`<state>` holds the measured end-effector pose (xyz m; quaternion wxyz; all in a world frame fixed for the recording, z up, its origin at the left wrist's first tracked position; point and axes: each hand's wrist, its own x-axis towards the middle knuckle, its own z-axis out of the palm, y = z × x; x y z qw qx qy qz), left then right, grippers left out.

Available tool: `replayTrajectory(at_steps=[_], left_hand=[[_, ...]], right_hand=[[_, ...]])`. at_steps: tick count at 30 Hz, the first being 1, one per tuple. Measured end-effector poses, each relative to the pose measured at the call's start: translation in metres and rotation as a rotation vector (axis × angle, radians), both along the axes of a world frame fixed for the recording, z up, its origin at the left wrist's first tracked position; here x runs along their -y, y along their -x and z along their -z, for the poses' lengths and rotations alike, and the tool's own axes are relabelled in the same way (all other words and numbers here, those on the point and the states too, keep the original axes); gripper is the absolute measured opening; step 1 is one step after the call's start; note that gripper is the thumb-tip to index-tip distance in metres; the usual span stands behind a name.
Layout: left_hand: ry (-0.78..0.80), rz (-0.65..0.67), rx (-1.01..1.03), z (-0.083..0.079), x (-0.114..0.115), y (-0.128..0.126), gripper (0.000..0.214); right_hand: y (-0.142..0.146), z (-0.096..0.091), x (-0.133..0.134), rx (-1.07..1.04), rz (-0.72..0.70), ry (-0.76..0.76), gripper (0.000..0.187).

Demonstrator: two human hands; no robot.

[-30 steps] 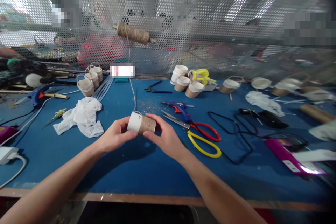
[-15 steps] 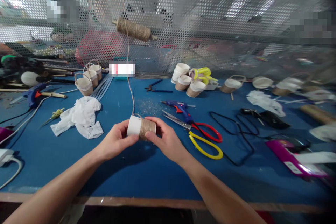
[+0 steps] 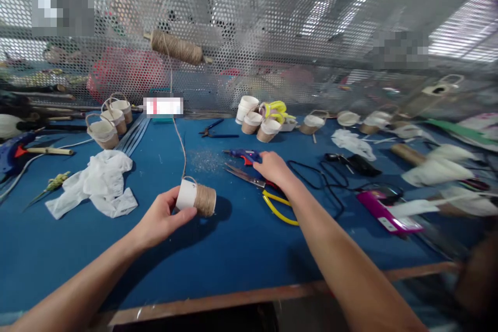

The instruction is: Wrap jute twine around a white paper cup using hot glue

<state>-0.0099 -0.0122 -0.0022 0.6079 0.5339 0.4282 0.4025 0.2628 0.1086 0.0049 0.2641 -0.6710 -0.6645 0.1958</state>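
Note:
My left hand [image 3: 165, 215] is closed around a small white paper cup [image 3: 187, 194], tilted on its side above the table. Brown jute twine [image 3: 206, 199] is wound round the cup's other half. From the cup a strand runs up to a twine spool [image 3: 177, 47] on a stick at the mesh. Farther right, my right hand [image 3: 274, 168] has its fingers around the handle of a blue glue gun [image 3: 244, 155], which lies on the table. Large scissors [image 3: 280, 212] with red and yellow handles lie just below that hand, partly hidden by the forearm.
Pliers [image 3: 218, 132] lie behind the glue gun. Twine-wrapped cups [image 3: 104, 135] stand at the back left, with more cups [image 3: 268, 129] at the back centre. A crumpled white cloth [image 3: 95, 181] is on the left. Black cable [image 3: 327, 181] and a purple device [image 3: 387, 212] lie right.
My right hand has let go of the cup and moved right to the glue gun's handle. The left hand keeps the cup. The view has turned to the right.

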Motion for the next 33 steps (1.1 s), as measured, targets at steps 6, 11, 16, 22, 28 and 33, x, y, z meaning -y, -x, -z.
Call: replayTrajectory(at_steps=[6, 11, 16, 22, 28, 33], left_hand=[[-0.071, -0.081, -0.033, 0.008, -0.006, 0.002, 0.036], [-0.106, -0.085, -0.191, 0.007, -0.008, 0.005, 0.031], [-0.124, -0.065, -0.268, 0.005, -0.01, 0.008, 0.022], [-0.089, -0.08, -0.271, 0.001, -0.012, 0.009, 0.015], [-0.038, -0.069, -0.255, 0.0, -0.013, 0.009, 0.023], [-0.081, -0.014, -0.331, 0.003, -0.013, 0.008, 0.026]], right_hand=[[-0.003, 0.02, -0.014, -0.104, 0.032, 0.057, 0.026], [0.006, -0.004, 0.013, -0.339, 0.019, 0.07, 0.021], [0.025, -0.034, 0.052, -0.556, -0.185, 0.221, 0.02], [0.042, -0.042, 0.075, -0.534, -0.392, 0.304, 0.02], [0.045, -0.036, 0.085, -0.354, -0.45, 0.398, 0.024], [0.045, -0.031, 0.093, -0.339, -0.412, 0.4, 0.022]])
